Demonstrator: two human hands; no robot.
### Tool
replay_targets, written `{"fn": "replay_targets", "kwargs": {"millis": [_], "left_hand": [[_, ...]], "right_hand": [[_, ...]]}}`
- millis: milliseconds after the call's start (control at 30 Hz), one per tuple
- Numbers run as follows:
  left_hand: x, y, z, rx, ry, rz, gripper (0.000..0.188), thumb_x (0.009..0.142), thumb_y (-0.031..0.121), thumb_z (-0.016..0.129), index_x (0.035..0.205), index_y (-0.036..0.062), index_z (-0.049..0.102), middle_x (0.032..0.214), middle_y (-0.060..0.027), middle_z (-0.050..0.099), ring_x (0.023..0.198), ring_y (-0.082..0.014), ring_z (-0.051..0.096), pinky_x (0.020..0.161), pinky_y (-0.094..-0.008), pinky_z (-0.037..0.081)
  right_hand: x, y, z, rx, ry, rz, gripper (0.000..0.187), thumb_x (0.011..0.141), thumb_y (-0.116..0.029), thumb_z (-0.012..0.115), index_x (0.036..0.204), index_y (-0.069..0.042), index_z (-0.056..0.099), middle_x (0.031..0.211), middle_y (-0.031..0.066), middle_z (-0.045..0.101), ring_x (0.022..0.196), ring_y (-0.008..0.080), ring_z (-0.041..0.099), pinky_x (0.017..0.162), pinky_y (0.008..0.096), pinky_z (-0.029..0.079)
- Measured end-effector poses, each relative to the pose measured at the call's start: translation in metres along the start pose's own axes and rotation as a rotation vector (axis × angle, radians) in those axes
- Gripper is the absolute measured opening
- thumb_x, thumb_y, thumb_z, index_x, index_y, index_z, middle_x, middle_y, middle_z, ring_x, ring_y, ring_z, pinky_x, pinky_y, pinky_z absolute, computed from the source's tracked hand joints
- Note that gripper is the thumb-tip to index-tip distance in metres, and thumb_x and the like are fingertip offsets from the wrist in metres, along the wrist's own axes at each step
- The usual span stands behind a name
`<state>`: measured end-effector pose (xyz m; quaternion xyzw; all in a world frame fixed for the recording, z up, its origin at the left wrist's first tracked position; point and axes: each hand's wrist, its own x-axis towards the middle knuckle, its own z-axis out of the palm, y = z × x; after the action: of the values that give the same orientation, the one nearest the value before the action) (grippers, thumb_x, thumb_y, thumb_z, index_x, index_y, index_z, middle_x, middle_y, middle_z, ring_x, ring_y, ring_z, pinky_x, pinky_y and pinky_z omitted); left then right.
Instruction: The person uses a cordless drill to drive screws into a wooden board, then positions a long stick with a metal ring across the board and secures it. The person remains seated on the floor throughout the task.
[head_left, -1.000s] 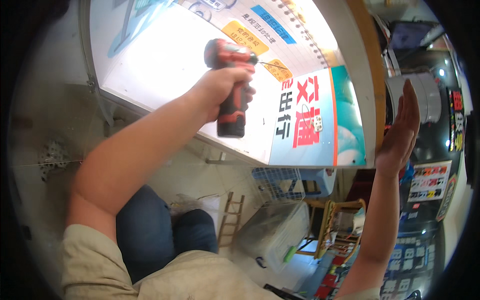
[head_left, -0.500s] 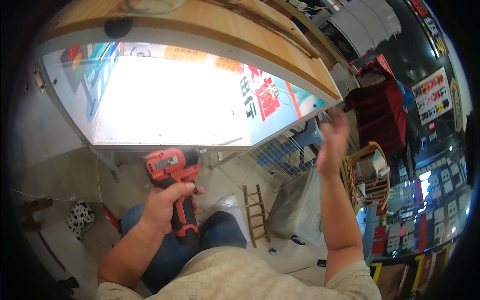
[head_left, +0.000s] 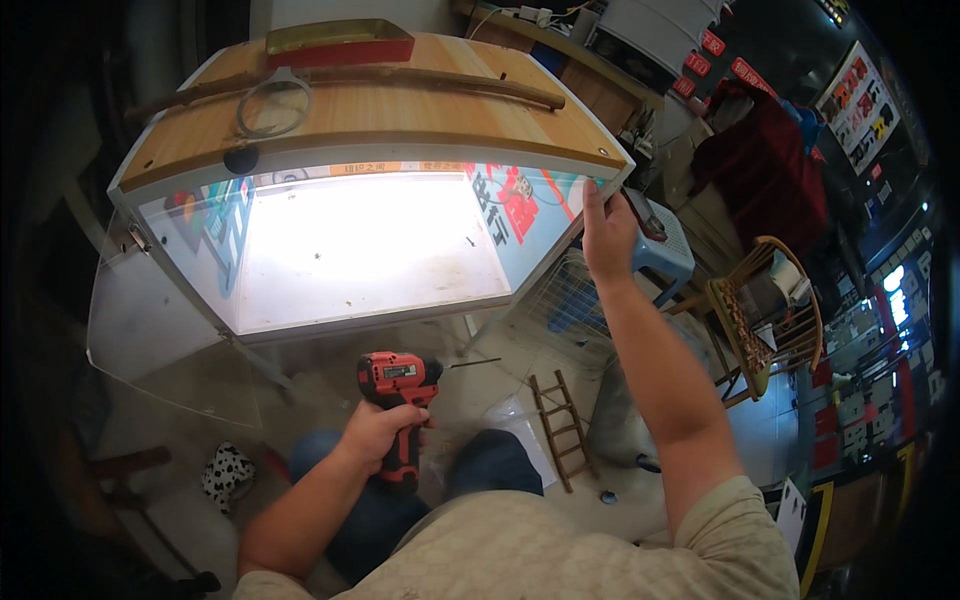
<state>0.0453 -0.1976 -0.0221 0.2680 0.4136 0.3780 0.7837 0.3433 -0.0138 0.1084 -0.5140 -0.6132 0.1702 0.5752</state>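
Observation:
My left hand (head_left: 385,435) is wrapped round the grip of a red and black cordless drill (head_left: 398,380). A long thin bit (head_left: 472,362) sticks out of it toward the right. The drill is held over my knees, in front of a white-framed cabinet (head_left: 375,318) with a brightly lit inside. My right hand (head_left: 608,240) is at the cabinet's right front edge, its thumb at the inner side and its fingers at the outer side; the fingertips are partly hidden. A clear panel (head_left: 165,345) stands out from the cabinet's left side.
On the wooden cabinet top lie a long stick (head_left: 430,78), a clear ring (head_left: 272,108) and a red-sided tray (head_left: 345,48). A blue stool (head_left: 668,250) and a wooden chair (head_left: 770,320) stand to the right. A small wooden ladder (head_left: 563,430) lies on the floor.
My right hand has come from beside the cabinet onto its right front edge. The view has shifted, showing more of the cabinet top. The drill's long bit now shows clearly.

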Motion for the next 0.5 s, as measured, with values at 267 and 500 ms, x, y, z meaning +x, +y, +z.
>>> {"fn": "replay_targets", "kwargs": {"millis": [267, 500], "left_hand": [[0.002, 0.001, 0.0, 0.006, 0.048, -0.031, 0.025, 0.081, 0.01, 0.066, 0.103, 0.0013, 0.061, 0.084, -0.0131, 0.067, 0.062, -0.0221, 0.065, 0.056, -0.0362, 0.055], [0.002, -0.004, 0.001, -0.001, 0.056, -0.065, 0.026, 0.08, 0.013, 0.068, 0.103, 0.002, 0.061, 0.086, -0.0133, 0.068, 0.066, -0.022, 0.065, 0.059, -0.0372, 0.055]], "right_hand": [[-0.003, -0.008, -0.003, -0.349, -0.008, -0.048, 0.058, 0.08, -0.024, 0.077, 0.121, 0.003, 0.047, 0.107, 0.0136, 0.062, 0.088, 0.0223, 0.061, 0.081, 0.0336, 0.049], [0.012, -0.005, -0.017, -0.191, -0.118, -0.014, 0.054, 0.076, -0.017, 0.075, 0.119, 0.004, 0.049, 0.108, 0.0186, 0.064, 0.098, 0.0266, 0.064, 0.085, 0.0365, 0.049]]}}
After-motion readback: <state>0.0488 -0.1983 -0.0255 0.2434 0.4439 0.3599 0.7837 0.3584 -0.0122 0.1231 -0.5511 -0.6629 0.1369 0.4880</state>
